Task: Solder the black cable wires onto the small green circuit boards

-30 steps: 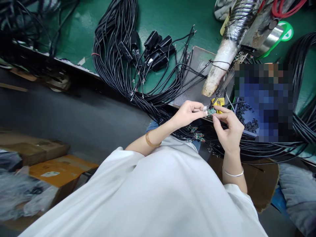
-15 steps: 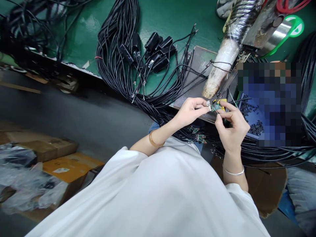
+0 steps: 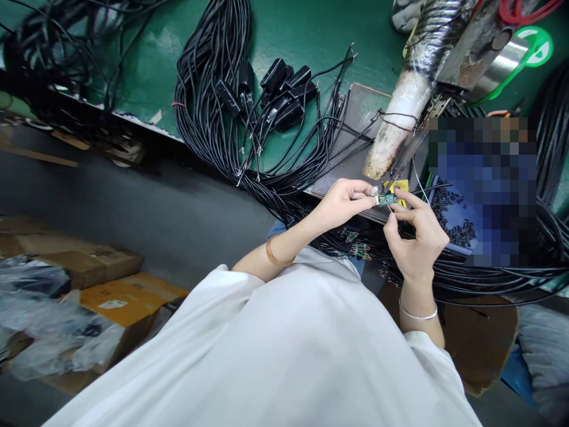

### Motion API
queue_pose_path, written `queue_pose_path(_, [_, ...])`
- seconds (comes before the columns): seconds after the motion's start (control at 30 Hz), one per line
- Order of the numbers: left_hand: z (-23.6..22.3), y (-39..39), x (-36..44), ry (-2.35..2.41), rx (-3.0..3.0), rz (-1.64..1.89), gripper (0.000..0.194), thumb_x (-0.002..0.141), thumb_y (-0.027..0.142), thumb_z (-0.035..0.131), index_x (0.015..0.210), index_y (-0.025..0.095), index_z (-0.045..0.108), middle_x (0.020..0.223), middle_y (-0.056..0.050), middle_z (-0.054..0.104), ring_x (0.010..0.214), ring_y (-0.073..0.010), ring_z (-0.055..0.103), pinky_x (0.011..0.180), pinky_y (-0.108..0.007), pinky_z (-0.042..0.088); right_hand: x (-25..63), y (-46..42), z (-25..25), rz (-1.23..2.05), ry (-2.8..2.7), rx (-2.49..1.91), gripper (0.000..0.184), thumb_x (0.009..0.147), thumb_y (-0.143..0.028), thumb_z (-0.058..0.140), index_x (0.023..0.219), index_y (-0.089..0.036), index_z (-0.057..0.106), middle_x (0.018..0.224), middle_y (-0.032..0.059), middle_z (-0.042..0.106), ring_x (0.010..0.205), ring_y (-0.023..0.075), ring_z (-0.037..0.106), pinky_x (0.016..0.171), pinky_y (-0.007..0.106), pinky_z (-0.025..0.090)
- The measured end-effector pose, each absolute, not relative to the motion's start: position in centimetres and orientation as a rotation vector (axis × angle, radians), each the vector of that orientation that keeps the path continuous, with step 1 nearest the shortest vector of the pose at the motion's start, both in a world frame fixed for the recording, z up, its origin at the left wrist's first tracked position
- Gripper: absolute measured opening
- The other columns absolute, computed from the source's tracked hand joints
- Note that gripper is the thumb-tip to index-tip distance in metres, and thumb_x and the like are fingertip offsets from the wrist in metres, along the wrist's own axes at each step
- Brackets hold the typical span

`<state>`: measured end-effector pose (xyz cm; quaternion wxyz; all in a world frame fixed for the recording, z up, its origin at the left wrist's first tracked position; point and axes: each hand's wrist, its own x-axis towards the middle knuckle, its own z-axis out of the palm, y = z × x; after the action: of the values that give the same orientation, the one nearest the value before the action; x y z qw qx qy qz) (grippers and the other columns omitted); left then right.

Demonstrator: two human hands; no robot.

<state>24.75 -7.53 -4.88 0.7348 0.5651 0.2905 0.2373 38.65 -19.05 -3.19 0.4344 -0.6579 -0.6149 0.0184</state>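
A small green circuit board (image 3: 387,200) is pinched at its left end between the thumb and forefinger of my left hand (image 3: 340,204). White wrapping covers a fingertip of that hand. My right hand (image 3: 418,231) is at the board's right side, thumb and fingers closed on a thin wire (image 3: 391,209) at its lower edge. One right finger reaches the board's upper right corner. Just behind the board lies a yellow piece (image 3: 402,188), and the wrapped white tube (image 3: 391,133) ends close above my hands.
Bundled black cables (image 3: 200,107) and several black plastic housings (image 3: 284,95) lie on the green table (image 3: 355,26). More boards with wires (image 3: 361,249) hang near my lap. Small black parts fill a blue tray (image 3: 456,246) at right. Cardboard boxes (image 3: 133,296) stand lower left.
My right hand has shifted slightly left and down along the board's edge. My left hand keeps its pinch on the board, which sits slightly lower.
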Motion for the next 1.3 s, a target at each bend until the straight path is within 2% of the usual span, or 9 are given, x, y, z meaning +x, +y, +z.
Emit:
queue_pose_path(0.23, [-4.3, -7.9, 24.3, 0.643, 1.442, 0.549, 0.025, 0.087, 0.036, 0.062, 0.075, 0.014, 0.060, 0.061, 0.005, 0.041, 0.056, -0.0057, 0.033, 0.054, -0.022, 0.028, 38.7, -19.1, -3.0, 0.014, -1.498, -1.699, 0.005, 0.088, -0.018, 0.065, 0.086, -0.022, 0.063, 0.116, 0.0066, 0.075, 0.096, 0.0215, 0.076, 0.083, 0.037, 0.063])
queue_pose_path(0.33, [-4.3, -8.4, 23.6, 0.691, 1.685, 0.666, 0.019, 0.087, 0.033, 0.066, 0.087, 0.014, 0.066, 0.066, 0.003, 0.054, 0.058, -0.0065, 0.042, 0.056, -0.021, 0.034, 38.8, -19.1, -2.8, 0.061, -1.463, -1.722, 0.004, 0.088, -0.019, 0.066, 0.085, -0.022, 0.064, 0.115, 0.0060, 0.075, 0.096, 0.0221, 0.075, 0.085, 0.038, 0.063])
queue_pose_path(0.4, [-4.7, -8.8, 23.3, 0.672, 1.826, 0.781, 0.019, 0.086, 0.031, 0.068, 0.095, 0.014, 0.069, 0.080, -0.002, 0.067, 0.066, -0.0084, 0.054, 0.062, -0.021, 0.042, 38.7, -19.1, -2.8, 0.100, -1.444, -1.726, 0.004, 0.088, -0.019, 0.067, 0.085, -0.022, 0.065, 0.114, 0.0057, 0.076, 0.096, 0.0216, 0.076, 0.084, 0.038, 0.063])
queue_pose_path(0.47, [-5.1, -9.2, 23.2, 0.655, 1.915, 0.901, 0.019, 0.089, 0.029, 0.065, 0.097, 0.013, 0.071, 0.089, -0.006, 0.072, 0.073, -0.0109, 0.061, 0.070, -0.023, 0.048, 38.7, -19.1, -2.8, 0.131, -1.431, -1.720, 0.004, 0.087, -0.019, 0.067, 0.085, -0.021, 0.065, 0.114, 0.0056, 0.076, 0.096, 0.0210, 0.075, 0.084, 0.037, 0.063])
queue_pose_path(0.63, [-5.2, -9.9, 24.2, 0.804, 1.849, 0.959, 0.019, 0.089, 0.026, 0.061, 0.093, 0.011, 0.072, 0.075, -0.005, 0.070, 0.061, -0.0095, 0.056, 0.064, -0.022, 0.048, 38.4, -19.0, -2.8, 0.133, -1.409, -1.728, 0.004, 0.088, -0.021, 0.066, 0.085, -0.021, 0.065, 0.112, 0.0063, 0.075, 0.101, 0.0218, 0.074, 0.084, 0.037, 0.063])
queue_pose_path(0.83, [-4.5, -9.8, 25.1, 0.852, 1.517, 0.817, 0.016, 0.085, 0.024, 0.060, 0.090, 0.013, 0.070, 0.084, -0.003, 0.070, 0.076, -0.0108, 0.063, 0.064, -0.016, 0.053, 38.3, -18.6, -3.0, 0.093, -1.429, -1.722, 0.004, 0.088, -0.021, 0.067, 0.085, -0.022, 0.065, 0.111, 0.0061, 0.075, 0.103, 0.0227, 0.074, 0.088, 0.041, 0.063])
queue_pose_path(0.97, [-4.5, -9.7, 25.2, 0.859, 1.474, 0.812, 0.016, 0.085, 0.024, 0.060, 0.089, 0.012, 0.070, 0.084, -0.002, 0.069, 0.076, -0.0102, 0.061, 0.066, -0.017, 0.055, 38.3, -18.4, -3.0, 0.079, -1.430, -1.721, 0.003, 0.088, -0.020, 0.067, 0.085, -0.022, 0.066, 0.110, 0.0061, 0.075, 0.103, 0.0225, 0.073, 0.089, 0.040, 0.062])
queue_pose_path(1.3, [-4.1, -9.5, 25.3, 0.834, 1.473, 0.790, 0.015, 0.085, 0.025, 0.059, 0.087, 0.012, 0.067, 0.081, -0.002, 0.065, 0.073, -0.0089, 0.057, 0.058, -0.013, 0.047, 38.0, -18.2, -2.1, 0.024, -1.415, -1.725, 0.004, 0.087, -0.019, 0.070, 0.086, -0.022, 0.071, 0.109, 0.0052, 0.075, 0.100, 0.0219, 0.073, 0.088, 0.040, 0.062])
